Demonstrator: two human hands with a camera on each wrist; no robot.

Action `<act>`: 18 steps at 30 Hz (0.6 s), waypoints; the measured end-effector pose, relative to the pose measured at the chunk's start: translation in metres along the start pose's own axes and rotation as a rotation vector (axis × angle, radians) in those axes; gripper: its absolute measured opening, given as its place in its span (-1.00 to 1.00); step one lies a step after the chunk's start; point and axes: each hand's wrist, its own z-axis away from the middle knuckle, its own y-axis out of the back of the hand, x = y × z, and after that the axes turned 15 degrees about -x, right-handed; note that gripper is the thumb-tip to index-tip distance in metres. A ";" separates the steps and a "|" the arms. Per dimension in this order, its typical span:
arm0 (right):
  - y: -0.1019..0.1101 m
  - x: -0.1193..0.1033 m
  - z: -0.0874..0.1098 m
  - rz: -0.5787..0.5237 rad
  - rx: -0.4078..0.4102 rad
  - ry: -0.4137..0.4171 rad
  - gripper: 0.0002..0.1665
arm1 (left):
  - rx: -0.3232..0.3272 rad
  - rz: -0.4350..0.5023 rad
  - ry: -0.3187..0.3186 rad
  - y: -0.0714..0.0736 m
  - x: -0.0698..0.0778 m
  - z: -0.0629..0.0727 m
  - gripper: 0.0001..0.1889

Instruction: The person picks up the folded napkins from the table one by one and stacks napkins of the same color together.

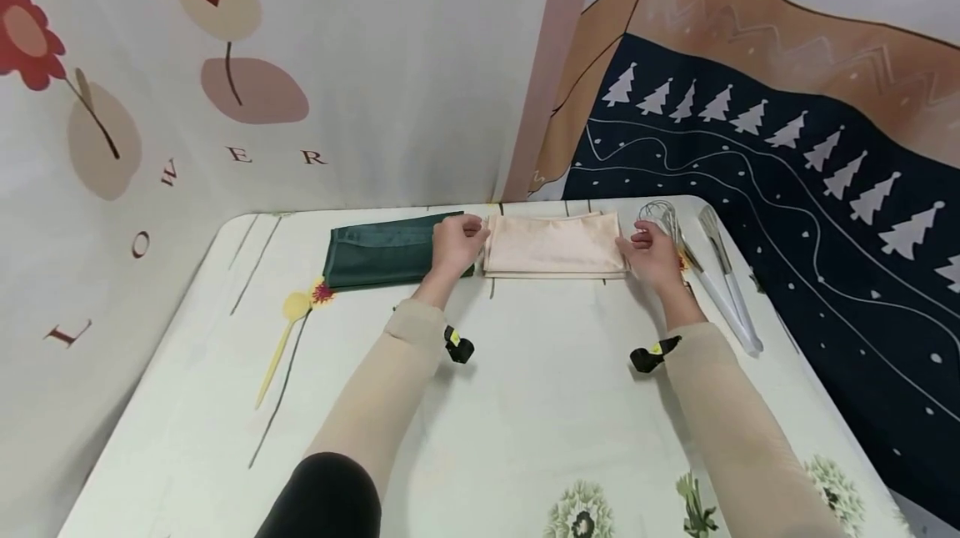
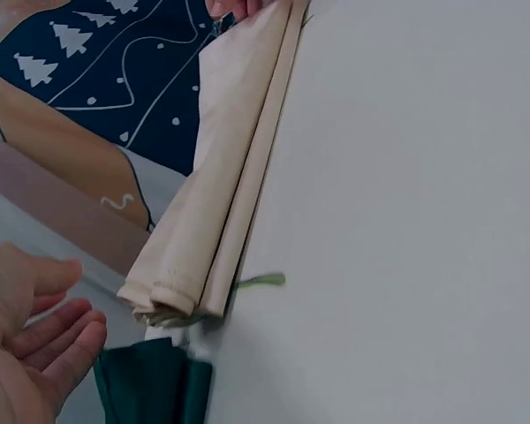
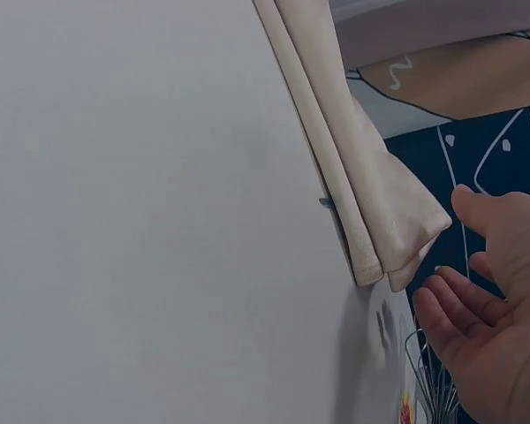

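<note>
A folded peach cloth [image 1: 555, 246] lies flat near the table's far edge, its layered edge facing me. To its left is a folded dark green cloth [image 1: 382, 250], partly covered by my left hand [image 1: 456, 242]. The left wrist view has that hand [image 2: 40, 340] with loosely bent fingers around nothing, beside the peach cloth's end [image 2: 177, 291]. At the opposite end is my right hand [image 1: 651, 254], fingertips right by the edge. In the right wrist view this hand [image 3: 499, 300] has thumb and fingers spread apart, close to a raised cloth corner [image 3: 415, 221].
Right of the right hand lie a wire whisk [image 1: 667, 217] and another white-handled utensil [image 1: 723, 250]. A yellow spoon [image 1: 285, 329] rests on the left of the white, flower-printed table [image 1: 525, 421]. Printed curtains [image 1: 390, 62] hang behind and along the right side.
</note>
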 end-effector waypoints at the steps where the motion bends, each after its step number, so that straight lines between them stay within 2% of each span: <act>1: -0.001 0.000 0.002 0.008 0.005 0.010 -0.30 | -0.002 0.012 -0.008 0.001 -0.002 0.002 -0.72; 5: -0.004 -0.001 0.011 0.038 0.011 0.056 -0.33 | -0.019 0.032 -0.017 0.005 -0.009 0.011 -0.69; 9: -0.008 -0.002 0.021 0.064 0.010 0.097 -0.34 | -0.024 0.004 -0.028 0.010 -0.017 0.023 -0.65; 18: -0.018 -0.010 0.040 0.109 0.047 0.223 -0.41 | -0.035 -0.140 -0.093 0.019 -0.034 0.054 -0.60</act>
